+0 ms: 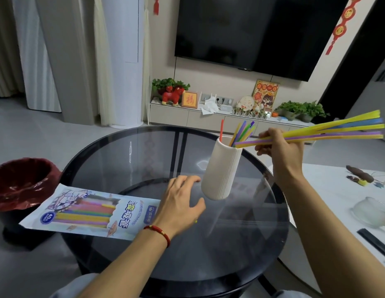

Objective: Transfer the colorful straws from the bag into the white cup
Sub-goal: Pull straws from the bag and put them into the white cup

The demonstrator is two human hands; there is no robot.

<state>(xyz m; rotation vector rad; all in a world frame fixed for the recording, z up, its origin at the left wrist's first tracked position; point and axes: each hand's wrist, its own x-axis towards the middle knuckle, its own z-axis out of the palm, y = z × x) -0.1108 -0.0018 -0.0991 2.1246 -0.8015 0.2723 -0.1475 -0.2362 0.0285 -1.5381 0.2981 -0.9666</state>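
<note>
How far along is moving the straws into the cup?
Partway. Several colorful straws already stand in the ribbed white cup. The right hand holds another bundle of yellow, blue and purple straws, tips at the rim. The printed straw bag still shows straws; the left hand hovers open nearby.

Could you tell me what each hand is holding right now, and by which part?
The right hand grips a bundle of straws near the end that points at the white cup. The left hand holds nothing, hovering open beside the cup.
</note>
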